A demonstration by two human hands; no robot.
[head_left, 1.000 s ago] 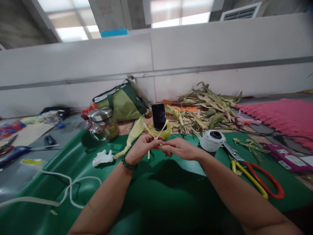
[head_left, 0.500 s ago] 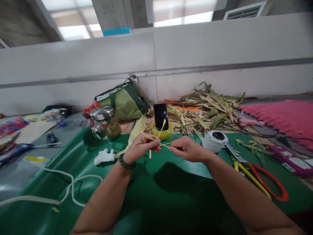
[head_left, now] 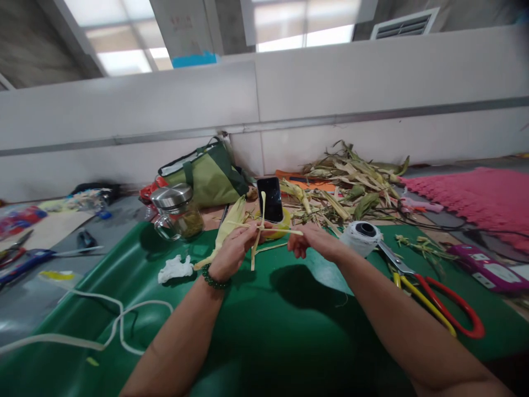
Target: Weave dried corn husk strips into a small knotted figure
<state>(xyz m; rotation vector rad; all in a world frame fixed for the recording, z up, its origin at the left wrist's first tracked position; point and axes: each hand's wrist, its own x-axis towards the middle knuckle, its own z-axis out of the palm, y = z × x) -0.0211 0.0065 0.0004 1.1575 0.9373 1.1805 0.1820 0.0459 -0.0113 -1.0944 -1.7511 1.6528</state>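
Observation:
My left hand [head_left: 237,248], with a green bead bracelet at the wrist, pinches narrow pale corn husk strips [head_left: 263,212] where they cross. One strip stands up, another points right, and ends hang below the fingers. At the right-pointing strip's tip is my right hand [head_left: 308,241], its fingers loosely bent and somewhat apart; the tip shows in front of it, and no grip on it is visible. Behind the hands a phone [head_left: 270,198] leans upright in a yellow tape roll [head_left: 283,225]. A wider corn husk [head_left: 227,229] lies beyond my left hand.
Right of my right arm are a white-wrapped roll [head_left: 359,240] and red-and-yellow-handled scissors [head_left: 403,270]. A husk pile [head_left: 355,171] lies at the back. On the left are a lidded glass jar [head_left: 182,215], crumpled white tissue [head_left: 176,269] and a white cord [head_left: 99,344] on the green mat [head_left: 264,342].
My right hand has loosened from its closed pinch, uncovering the right end of the strip. The strips now show as a cross at my left fingertips, one of them more upright.

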